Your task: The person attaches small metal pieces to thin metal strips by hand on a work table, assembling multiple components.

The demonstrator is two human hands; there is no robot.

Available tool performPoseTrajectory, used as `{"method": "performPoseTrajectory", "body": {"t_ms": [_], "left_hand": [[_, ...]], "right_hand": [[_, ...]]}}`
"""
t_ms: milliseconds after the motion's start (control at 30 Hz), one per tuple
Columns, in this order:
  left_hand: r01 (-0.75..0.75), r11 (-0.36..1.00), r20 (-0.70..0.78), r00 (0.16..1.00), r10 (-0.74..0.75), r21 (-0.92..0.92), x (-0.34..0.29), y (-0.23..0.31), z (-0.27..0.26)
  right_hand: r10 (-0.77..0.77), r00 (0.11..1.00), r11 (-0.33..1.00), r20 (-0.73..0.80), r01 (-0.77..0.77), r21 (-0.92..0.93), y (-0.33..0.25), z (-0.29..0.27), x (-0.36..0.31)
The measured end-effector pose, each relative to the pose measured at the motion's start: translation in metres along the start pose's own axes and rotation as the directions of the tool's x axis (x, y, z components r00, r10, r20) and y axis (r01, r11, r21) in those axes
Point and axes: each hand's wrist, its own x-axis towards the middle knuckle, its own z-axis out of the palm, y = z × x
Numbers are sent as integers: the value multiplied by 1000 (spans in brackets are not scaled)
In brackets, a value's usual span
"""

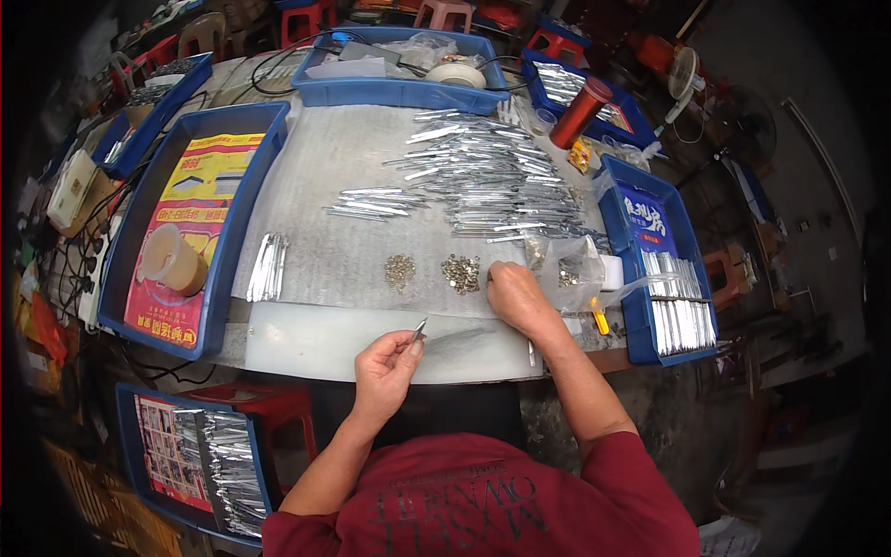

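My left hand point(386, 373) is closed over the white board point(306, 348), pinching a slim pointed silvery metal piece point(420, 329) whose tip sticks out beyond the fingers. My right hand point(516, 295) has its fingers drawn together at the right edge of a dark brassy pile of small metal parts point(460, 273); whatever they pinch is hidden. Left of that lies a paler pile of small parts point(399, 270). Beyond both hands, a large heap of long silvery strips point(501, 176) covers the grey foam sheet point(316, 167), with a smaller bunch of strips point(371, 203) beside it.
Near the sheet's left edge lie several strips point(268, 267). A blue tray point(223, 316) holding a plastic cup point(174, 260) flanks the left side. To the right are a clear bag point(561, 265), a yellow-handled tool point(600, 320), a red flask point(581, 113) and a blue tray of strips point(640, 325).
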Motion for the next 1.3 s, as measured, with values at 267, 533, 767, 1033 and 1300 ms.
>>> {"method": "performPoseTrajectory", "body": {"t_ms": [267,533,767,1033,1300], "left_hand": [[-126,977,-42,990,135,170,0,0,-3],[-140,933,-77,982,175,332,0,8,1],[-186,901,-85,968,236,392,1,9,8],[-391,764,10,893,451,514,9,12,12],[-328,892,5,939,344,310,10,9,18]], "right_hand": [[49,995,997,87,-55,61,0,-5,4],[136,990,946,41,-142,292,-11,-20,-4],[214,971,484,105,-199,852,-34,-9,-30],[174,967,-111,187,-169,979,-64,8,-41],[92,977,-463,191,-128,877,-77,14,-41]]}}
